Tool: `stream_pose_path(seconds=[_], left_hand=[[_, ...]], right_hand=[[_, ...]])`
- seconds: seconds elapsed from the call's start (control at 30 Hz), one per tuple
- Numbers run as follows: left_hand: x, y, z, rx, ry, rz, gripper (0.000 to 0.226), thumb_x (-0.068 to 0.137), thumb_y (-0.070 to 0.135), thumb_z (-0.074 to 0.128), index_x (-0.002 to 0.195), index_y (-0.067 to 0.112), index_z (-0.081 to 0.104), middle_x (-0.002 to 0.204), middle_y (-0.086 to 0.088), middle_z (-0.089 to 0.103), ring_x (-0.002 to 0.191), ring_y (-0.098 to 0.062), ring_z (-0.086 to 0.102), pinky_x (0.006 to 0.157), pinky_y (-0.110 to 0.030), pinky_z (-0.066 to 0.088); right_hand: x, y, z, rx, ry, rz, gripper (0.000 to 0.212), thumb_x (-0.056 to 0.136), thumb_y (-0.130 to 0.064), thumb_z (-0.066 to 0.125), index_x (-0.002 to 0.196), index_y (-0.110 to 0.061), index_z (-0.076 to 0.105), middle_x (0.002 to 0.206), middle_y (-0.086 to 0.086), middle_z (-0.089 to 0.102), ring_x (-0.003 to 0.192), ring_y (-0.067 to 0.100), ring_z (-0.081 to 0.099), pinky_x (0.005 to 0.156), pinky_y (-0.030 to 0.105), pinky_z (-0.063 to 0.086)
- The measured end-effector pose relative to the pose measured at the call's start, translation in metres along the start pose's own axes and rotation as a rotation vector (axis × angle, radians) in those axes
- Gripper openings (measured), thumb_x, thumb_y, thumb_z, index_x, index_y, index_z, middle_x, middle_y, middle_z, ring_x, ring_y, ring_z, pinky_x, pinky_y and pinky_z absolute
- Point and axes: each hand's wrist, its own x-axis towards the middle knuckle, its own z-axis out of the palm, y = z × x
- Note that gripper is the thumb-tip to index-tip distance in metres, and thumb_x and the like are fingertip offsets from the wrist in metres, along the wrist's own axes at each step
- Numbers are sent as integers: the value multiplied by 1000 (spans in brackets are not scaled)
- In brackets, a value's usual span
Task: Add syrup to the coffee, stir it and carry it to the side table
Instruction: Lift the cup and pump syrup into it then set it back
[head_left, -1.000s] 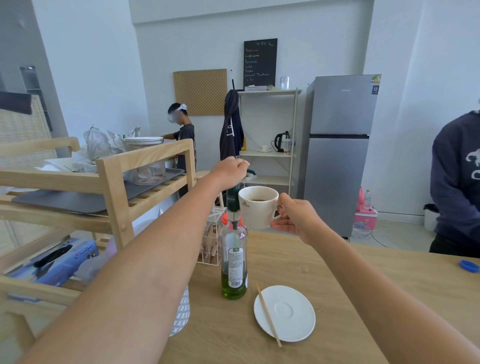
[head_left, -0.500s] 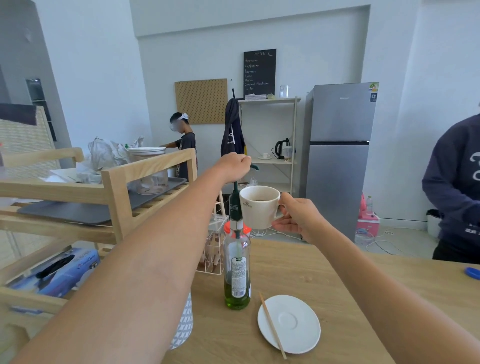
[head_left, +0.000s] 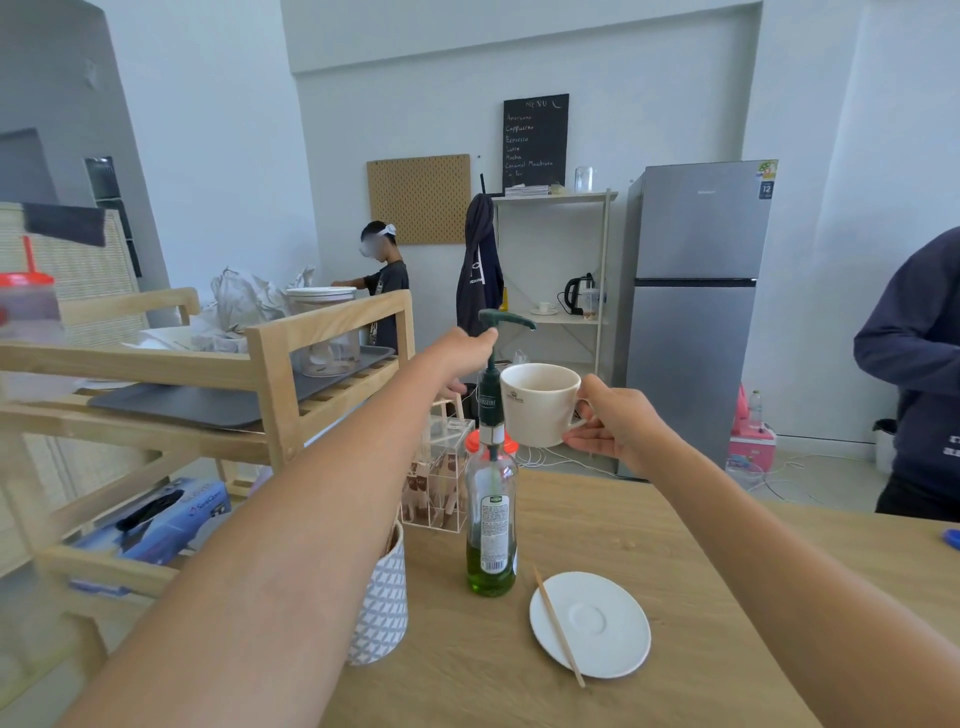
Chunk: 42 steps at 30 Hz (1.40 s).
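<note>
A green syrup bottle (head_left: 491, 535) with a dark green pump (head_left: 506, 318) stands on the wooden table (head_left: 675, 545). My left hand (head_left: 465, 356) is curled against the pump stem, just under the raised pump head. My right hand (head_left: 621, 428) holds a white coffee cup (head_left: 537, 410) by its handle, in the air below the spout and right of the bottle neck. The coffee inside is hidden by the rim. On the table lies a white saucer (head_left: 597, 623) with a wooden stir stick (head_left: 558, 626) across its left edge.
A patterned holder (head_left: 382, 613) and a clear sachet box (head_left: 441, 483) stand left of the bottle. A wooden rack (head_left: 275, 374) with a grey tray fills the left. A person in dark blue (head_left: 914, 374) stands at the right; another person (head_left: 384, 280) stands far back near a fridge (head_left: 696, 312).
The pump head, earlier covered and pressed down by my left hand, has risen and shows above the hand. The cup stays beside the bottle neck. The camera view has tilted slightly downward.
</note>
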Motion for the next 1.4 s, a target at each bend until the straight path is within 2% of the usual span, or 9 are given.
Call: stream_pose_path(seconds=[0.1,0.17,0.27,0.47,0.67,0.87,1.0,1.17,1.4], left_hand=[[-19,-5,-4,-132,-230,-138,55,97,49,35,129,5,43,133,-21,49,92,-31,62,77,-38,57],[-30,-9,-2,-197,-336,-186,47,97,44,38,119,3,46,127,-24,50,94,-33,62,68,-36,60],[-38,-15,3,-321,-371,-248,46,98,38,38,128,2,42,113,-26,55,101,-39,62,62,-36,61],[-44,-27,19,-456,-471,-212,36,96,30,45,123,4,46,121,-27,55,107,-39,62,87,-43,56],[-51,-38,41,-559,-485,-202,24,97,26,46,104,4,54,108,-20,56,91,-35,66,63,-38,61],[-51,-53,74,-535,-498,-229,19,98,19,41,99,6,55,114,-20,55,97,-36,63,68,-41,60],[-52,-67,102,-501,-494,-275,24,99,19,37,93,4,55,109,-19,56,93,-33,62,69,-39,56],[-48,-86,135,-487,-502,-333,21,97,19,42,93,5,57,103,-14,56,105,-33,58,85,-41,53],[-43,-111,176,-515,-494,-394,20,97,16,41,88,6,57,100,-11,55,106,-32,54,89,-41,51]], right_hand=[[-7,0,1,9,-2,2,25,85,-25,54,76,-3,57,70,16,65,51,22,68,44,23,55],[-12,1,1,12,-4,3,24,85,-25,53,76,-2,56,69,16,63,50,22,67,44,23,54],[-20,1,0,18,-11,7,24,85,-24,52,72,-4,55,69,16,63,52,22,67,43,22,54],[-30,7,-3,28,-3,25,24,85,-24,53,74,-3,56,71,15,60,55,24,66,43,23,55],[-36,23,-12,29,11,54,26,83,-23,50,65,-5,52,74,15,57,55,24,65,42,20,52],[-33,59,-21,26,40,110,24,84,-24,51,70,-5,54,70,12,55,53,22,64,41,20,52],[-28,93,-27,43,65,167,24,83,-23,51,68,-5,53,67,10,51,52,23,64,42,21,52],[-22,131,-31,58,83,250,21,79,-26,54,72,-7,55,68,9,52,59,26,65,44,23,54],[-23,174,-36,137,109,318,18,75,-23,57,68,-7,55,60,7,50,54,26,63,43,24,54]])
